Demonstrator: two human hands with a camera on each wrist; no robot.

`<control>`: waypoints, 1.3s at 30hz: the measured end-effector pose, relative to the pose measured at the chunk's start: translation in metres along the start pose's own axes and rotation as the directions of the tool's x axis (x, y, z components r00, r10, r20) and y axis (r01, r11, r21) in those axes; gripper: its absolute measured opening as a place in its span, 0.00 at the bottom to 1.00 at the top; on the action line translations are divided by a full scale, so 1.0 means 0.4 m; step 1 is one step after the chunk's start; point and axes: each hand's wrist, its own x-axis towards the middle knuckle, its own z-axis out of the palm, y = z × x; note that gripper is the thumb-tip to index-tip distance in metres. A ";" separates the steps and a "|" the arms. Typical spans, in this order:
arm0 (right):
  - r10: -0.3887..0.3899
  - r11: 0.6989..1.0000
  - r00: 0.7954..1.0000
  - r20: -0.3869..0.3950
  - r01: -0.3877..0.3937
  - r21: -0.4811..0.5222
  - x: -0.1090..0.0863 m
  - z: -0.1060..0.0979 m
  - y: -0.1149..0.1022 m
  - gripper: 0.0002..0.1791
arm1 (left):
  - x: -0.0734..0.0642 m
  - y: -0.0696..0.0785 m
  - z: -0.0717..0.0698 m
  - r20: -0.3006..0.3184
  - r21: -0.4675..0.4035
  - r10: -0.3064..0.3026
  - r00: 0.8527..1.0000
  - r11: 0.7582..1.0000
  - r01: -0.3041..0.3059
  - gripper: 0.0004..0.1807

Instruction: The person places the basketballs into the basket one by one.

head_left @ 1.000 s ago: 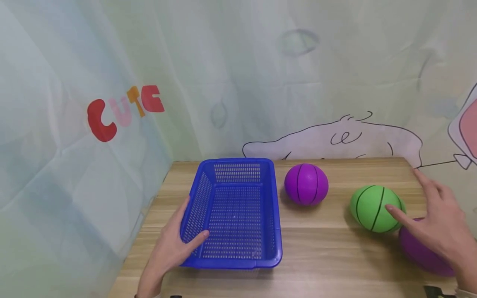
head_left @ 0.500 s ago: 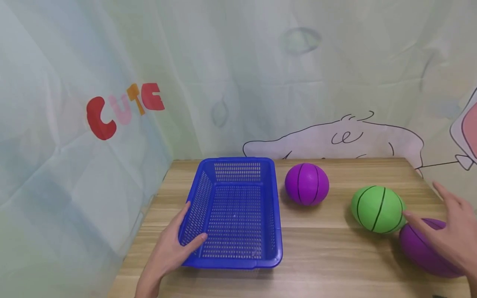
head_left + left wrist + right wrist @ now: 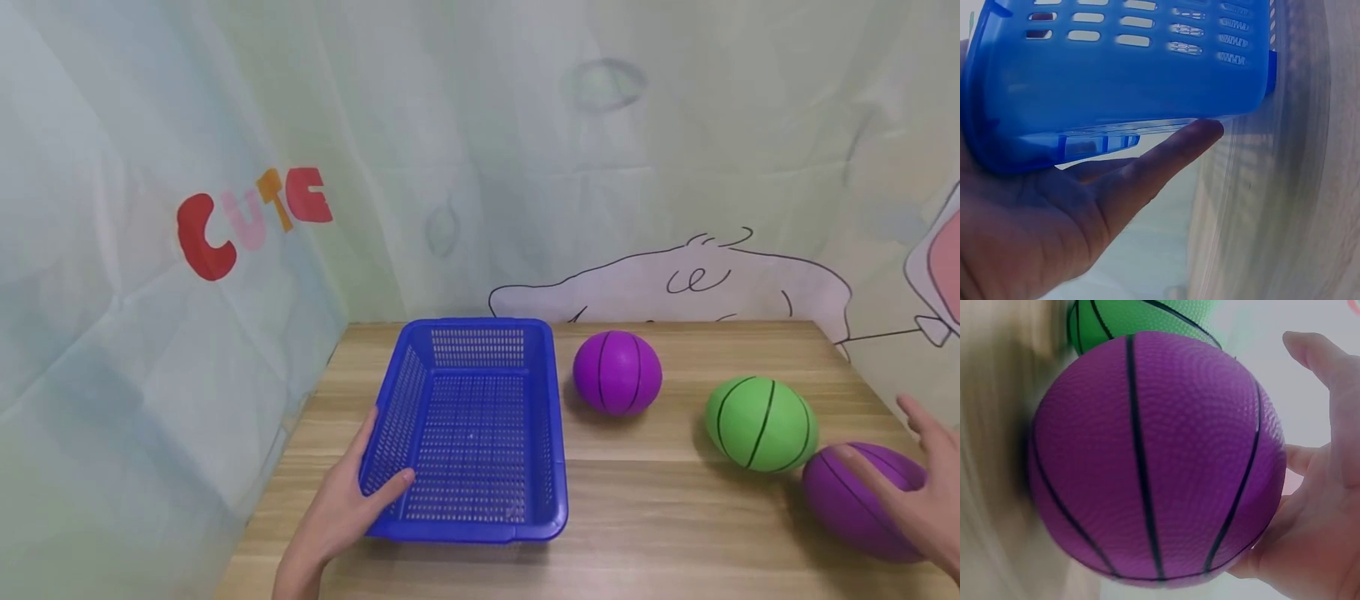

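Observation:
A blue plastic basket [image 3: 465, 531] with slotted walls stands on the table. My left hand [image 3: 341, 504] grips its left side, thumb over the rim and fingers along the outside. In the left wrist view, a finger of that hand stretches along the outer wall of the basket [image 3: 1129, 87]. On the right, my right hand [image 3: 930, 504] is spread at the near purple ball [image 3: 847, 500], thumb across its top. The right wrist view shows the black-lined purple ball [image 3: 1179, 444] with the right palm [image 3: 1304, 544] beside it.
A green ball [image 3: 780, 425] with black lines lies just behind the near purple ball. Another purple ball [image 3: 618, 372] sits to the right of the basket's far end. Printed cloth [image 3: 487, 167] hangs behind and left of the wooden table [image 3: 637, 533].
My right hand has moved right and a little nearer, from beside the green ball to over the near purple ball. My left hand stays on the basket.

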 end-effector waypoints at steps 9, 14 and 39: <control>0.094 0.995 0.994 0.045 -0.096 0.023 -0.035 0.000 0.032 0.57 | 0.001 -0.003 -0.001 0.003 -0.042 -0.026 1.000 0.999 0.026 0.55; 0.202 0.979 0.978 0.049 -0.201 -0.020 -0.052 0.000 0.041 0.59 | 0.001 -0.005 0.001 0.004 -0.061 -0.021 1.000 0.998 0.022 0.55; 0.310 0.951 0.950 0.044 -0.310 0.000 -0.090 0.025 0.093 0.74 | -0.002 -0.006 0.000 0.009 -0.056 0.004 1.000 0.998 -0.004 0.56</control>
